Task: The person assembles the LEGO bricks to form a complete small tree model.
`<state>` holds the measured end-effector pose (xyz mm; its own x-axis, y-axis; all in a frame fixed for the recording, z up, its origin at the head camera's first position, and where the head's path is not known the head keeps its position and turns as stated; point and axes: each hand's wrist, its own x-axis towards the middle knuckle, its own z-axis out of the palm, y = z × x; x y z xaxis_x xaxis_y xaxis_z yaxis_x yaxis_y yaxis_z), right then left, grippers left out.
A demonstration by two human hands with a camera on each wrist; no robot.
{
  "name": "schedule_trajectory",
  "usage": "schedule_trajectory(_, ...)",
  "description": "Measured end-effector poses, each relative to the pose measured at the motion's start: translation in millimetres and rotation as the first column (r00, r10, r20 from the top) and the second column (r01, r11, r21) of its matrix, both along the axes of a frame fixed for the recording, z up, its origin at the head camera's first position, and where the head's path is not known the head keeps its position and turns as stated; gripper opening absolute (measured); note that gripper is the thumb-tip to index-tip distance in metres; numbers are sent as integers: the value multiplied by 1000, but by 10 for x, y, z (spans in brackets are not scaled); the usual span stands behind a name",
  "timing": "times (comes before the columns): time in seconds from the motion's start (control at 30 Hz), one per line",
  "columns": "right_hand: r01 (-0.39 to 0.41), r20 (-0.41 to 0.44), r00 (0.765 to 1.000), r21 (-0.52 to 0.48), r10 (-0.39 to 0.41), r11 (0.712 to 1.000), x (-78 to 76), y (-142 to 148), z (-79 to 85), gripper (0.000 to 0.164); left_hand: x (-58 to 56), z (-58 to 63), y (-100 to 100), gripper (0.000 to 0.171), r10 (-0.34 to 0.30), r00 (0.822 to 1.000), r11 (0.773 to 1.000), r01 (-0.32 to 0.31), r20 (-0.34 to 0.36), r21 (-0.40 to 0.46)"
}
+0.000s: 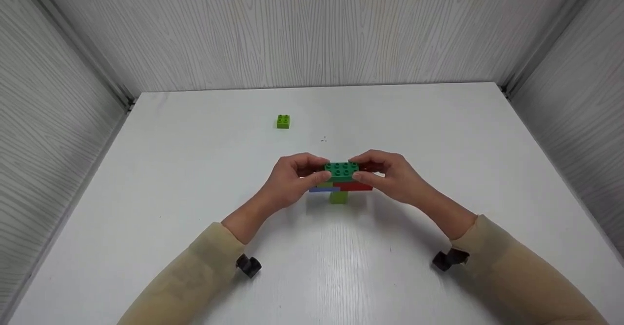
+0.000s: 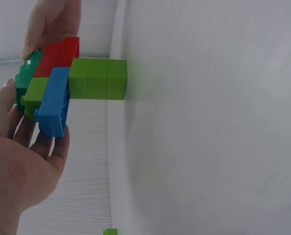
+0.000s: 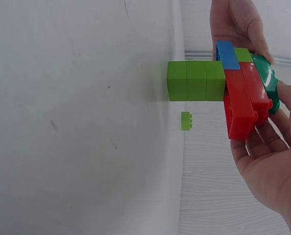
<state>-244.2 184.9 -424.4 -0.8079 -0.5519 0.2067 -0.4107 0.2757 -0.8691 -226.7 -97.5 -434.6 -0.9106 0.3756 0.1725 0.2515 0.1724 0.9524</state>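
Note:
A dark green brick [image 1: 341, 170] lies across the top of a toy-brick structure, studs up. My left hand [image 1: 292, 179] pinches its left end between thumb and fingers. On the opposite end, my right hand [image 1: 392, 176] does the same. Beneath it is a layer with a red brick [image 2: 57, 58] and a light green brick [image 2: 34, 95]. Below that layer, a blue brick [image 2: 53, 100] sits beside another red brick [image 3: 239, 105]. A column of three light green bricks [image 3: 196, 81] carries them all, its foot appearing to rest on the table. Fingers of both hands curl near the side bricks.
Farther back, left of the structure, a loose light green brick [image 1: 283, 122] lies on the white table [image 1: 195, 135]. Wood-grain panels [image 1: 312, 32] enclose the back and both sides. Black wrist cameras [image 1: 248, 265] hang below the sleeves.

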Motion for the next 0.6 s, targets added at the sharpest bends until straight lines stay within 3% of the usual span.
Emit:
schedule_trajectory(0.37,-16,20,1000,-31,17,999,4,-7,-49,32,-37,6,-28,29,-33,999,999,33,-17,-1)
schedule_trajectory(0.5,-6,39,999,-24,7,1000,17,-15,-39,32,-119,54,-99,33,-58,998,998,58,-30,6)
schedule_trajectory(0.6,10,41,999,-4,-10,1000,19,-21,-41,33,-236,121,-190,36,-26,998,1000,27,-51,12)
